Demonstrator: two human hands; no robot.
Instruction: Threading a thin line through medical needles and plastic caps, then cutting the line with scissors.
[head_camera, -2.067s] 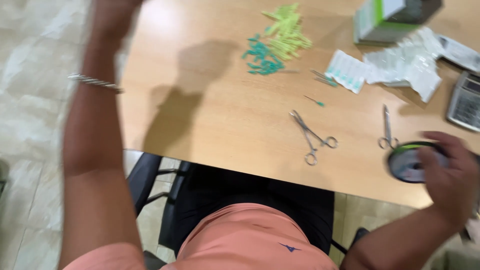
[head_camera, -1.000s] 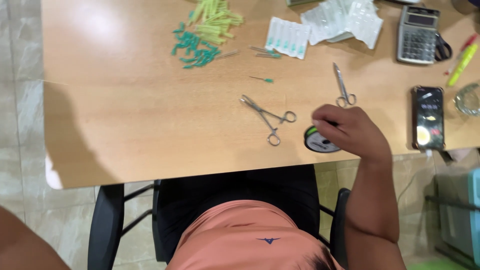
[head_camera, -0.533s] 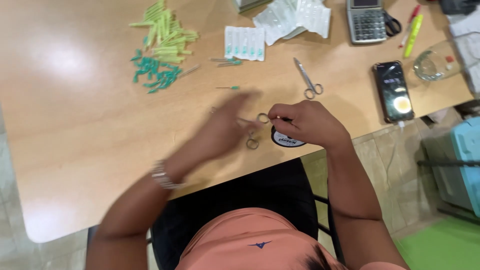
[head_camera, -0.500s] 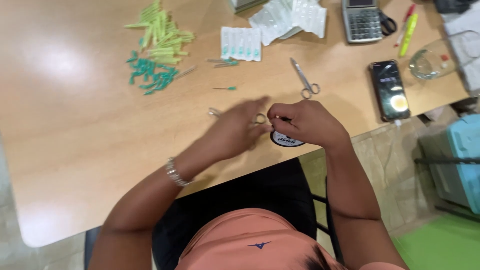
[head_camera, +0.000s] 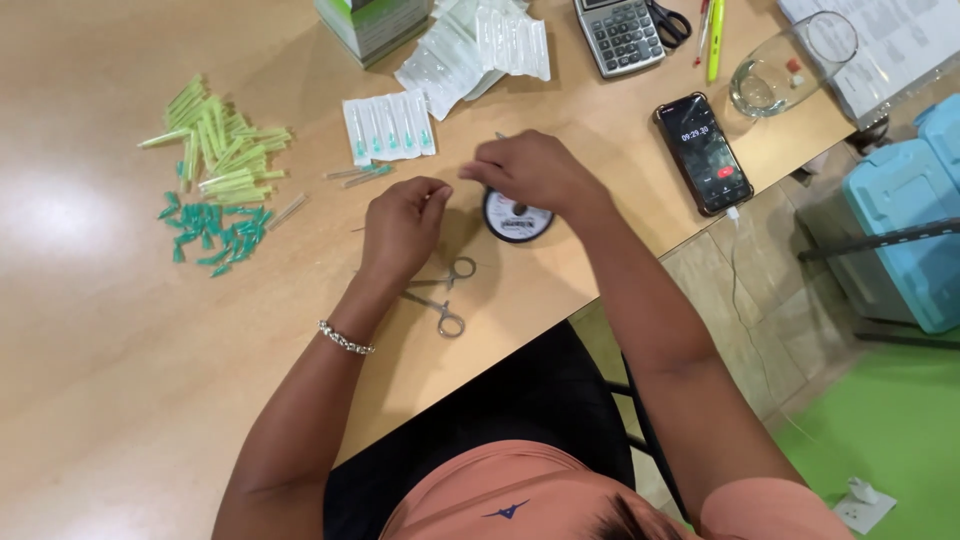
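Wooden surface (head_camera: 120, 400) carried a round spool (head_camera: 517, 216). Right hand (head_camera: 535, 172) hovered at its 12 o'clock, fingertips pinched; left hand (head_camera: 403, 228), at 9 o'clock, pinched likewise above the forceps (head_camera: 440, 295).

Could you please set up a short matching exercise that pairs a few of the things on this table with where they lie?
Things:
1. round spool
2. metal clamp
3. phone
4. green caps

Places:
a. far left of the table
b. under the right hand
c. below the left hand
d. near the table's right edge

Pairs: 1-b, 2-c, 3-d, 4-a
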